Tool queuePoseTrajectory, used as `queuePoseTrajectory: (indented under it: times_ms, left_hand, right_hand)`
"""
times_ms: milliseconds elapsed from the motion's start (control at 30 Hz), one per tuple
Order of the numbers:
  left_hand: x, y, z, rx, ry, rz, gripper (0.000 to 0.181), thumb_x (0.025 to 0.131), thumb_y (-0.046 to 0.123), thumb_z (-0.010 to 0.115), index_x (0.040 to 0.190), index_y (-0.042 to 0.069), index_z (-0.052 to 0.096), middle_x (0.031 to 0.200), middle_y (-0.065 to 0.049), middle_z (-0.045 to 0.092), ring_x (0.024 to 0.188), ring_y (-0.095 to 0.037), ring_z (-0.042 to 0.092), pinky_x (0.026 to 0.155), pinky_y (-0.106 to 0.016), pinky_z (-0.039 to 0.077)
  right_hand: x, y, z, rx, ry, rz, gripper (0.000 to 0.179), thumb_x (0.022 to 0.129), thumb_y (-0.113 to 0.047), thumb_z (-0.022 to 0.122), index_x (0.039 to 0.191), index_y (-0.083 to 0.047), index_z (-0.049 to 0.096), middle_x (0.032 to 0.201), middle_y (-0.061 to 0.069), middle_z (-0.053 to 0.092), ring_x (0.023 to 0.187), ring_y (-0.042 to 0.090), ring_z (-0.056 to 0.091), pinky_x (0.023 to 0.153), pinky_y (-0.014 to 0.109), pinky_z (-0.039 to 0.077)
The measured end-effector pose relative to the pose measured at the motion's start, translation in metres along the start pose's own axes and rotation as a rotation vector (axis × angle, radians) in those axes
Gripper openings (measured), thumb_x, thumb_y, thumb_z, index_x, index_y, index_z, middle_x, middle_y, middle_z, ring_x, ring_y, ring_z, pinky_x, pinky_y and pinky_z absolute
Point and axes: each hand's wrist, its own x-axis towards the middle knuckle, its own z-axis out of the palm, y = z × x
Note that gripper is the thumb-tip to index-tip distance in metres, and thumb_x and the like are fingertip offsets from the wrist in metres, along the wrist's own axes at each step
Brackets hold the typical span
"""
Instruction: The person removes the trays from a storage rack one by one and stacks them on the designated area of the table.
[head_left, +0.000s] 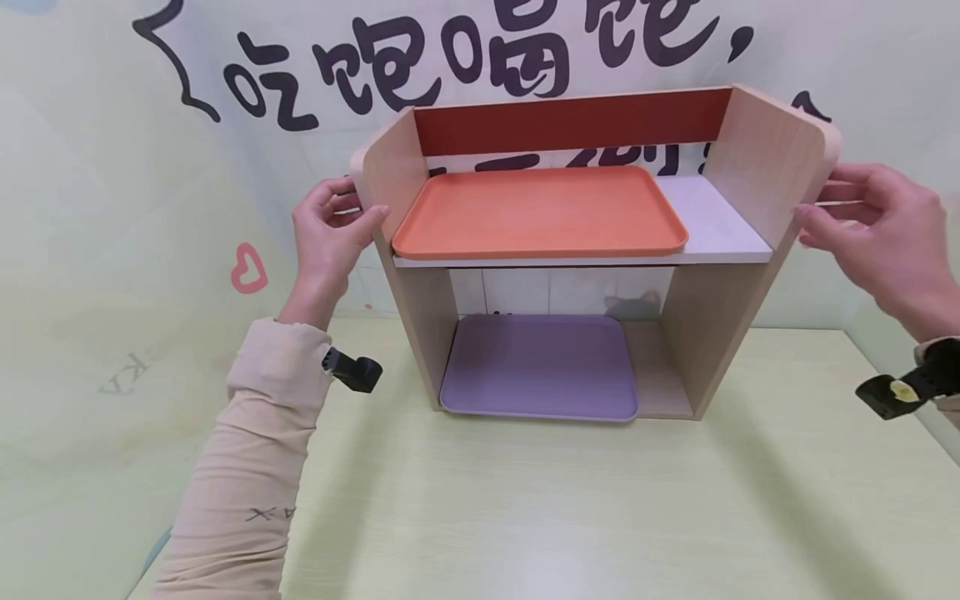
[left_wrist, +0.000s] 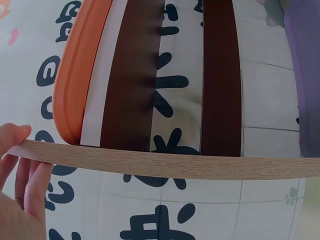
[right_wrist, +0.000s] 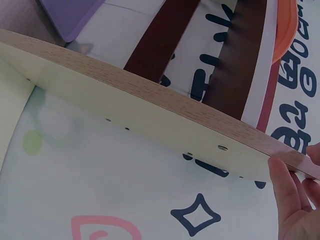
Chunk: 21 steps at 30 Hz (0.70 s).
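Observation:
A two-tier wooden shelf [head_left: 738, 350] stands on the table in the head view. My left hand [head_left: 330, 221] pinches the front edge of its left side panel, thumb inside and fingers outside. On the opposite side panel my right hand [head_left: 881, 221] grips the edge at about the same height. An orange tray [head_left: 540, 212] lies on the white upper board, toward the left. Below it, a purple tray [head_left: 540, 367] rests on the bottom board, its front edge slightly past the shelf's front. The left wrist view shows the left fingers [left_wrist: 37, 185] around the panel edge.
The pale table [head_left: 525, 500] extends in front of the shelf and to both sides. Behind stands a white wall covering [head_left: 300, 167] with large dark characters and a pink heart. Small black cameras sit on both wrists.

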Motion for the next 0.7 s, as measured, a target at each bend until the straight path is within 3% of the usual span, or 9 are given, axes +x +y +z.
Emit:
queuePoseTrajectory:
  times_ms: [133, 233, 533, 700]
  left_hand:
    - [-0.001, -0.001, 0.000, 0.006, -0.006, -0.010, 0.038, 0.074, 0.016, 0.071, 0.110, 0.009, 0.058, 0.099, -0.008, 0.056, 0.084, -0.017, 0.056, 0.067, -0.022, 0.051]
    - [-0.001, -0.001, 0.000, -0.002, -0.005, -0.013, 0.039, 0.074, 0.015, 0.071, 0.109, 0.009, 0.058, 0.099, -0.008, 0.057, 0.084, -0.018, 0.056, 0.066, -0.021, 0.050]
    - [0.000, 0.001, -0.001, 0.005, -0.010, 0.001, 0.039, 0.074, 0.016, 0.071, 0.111, 0.010, 0.058, 0.101, -0.008, 0.056, 0.084, -0.016, 0.054, 0.065, -0.021, 0.050]
    - [-0.001, 0.001, -0.001, -0.003, -0.016, -0.018, 0.041, 0.074, 0.017, 0.071, 0.112, 0.010, 0.058, 0.103, -0.009, 0.055, 0.085, -0.016, 0.055, 0.066, -0.022, 0.051]
  right_hand:
    - [-0.005, -0.001, -0.006, -0.088, -0.019, 0.043, 0.045, 0.082, -0.015, 0.062, 0.124, -0.012, 0.049, 0.089, -0.013, 0.054, 0.068, -0.007, 0.058, 0.057, 0.006, 0.044]
    - [-0.009, -0.001, -0.010, -0.083, -0.027, 0.050, 0.044, 0.082, -0.015, 0.062, 0.124, -0.010, 0.049, 0.089, -0.011, 0.055, 0.067, -0.006, 0.059, 0.058, 0.006, 0.044]
    - [-0.015, -0.012, -0.005, 0.028, -0.087, -0.059, 0.024, 0.080, -0.003, 0.062, 0.103, -0.007, 0.060, 0.091, -0.005, 0.060, 0.068, 0.001, 0.062, 0.055, 0.013, 0.048]
    - [-0.013, -0.019, 0.010, -0.083, -0.178, -0.106, 0.021, 0.082, -0.007, 0.061, 0.101, 0.001, 0.059, 0.079, -0.012, 0.061, 0.064, -0.001, 0.061, 0.056, 0.010, 0.047]
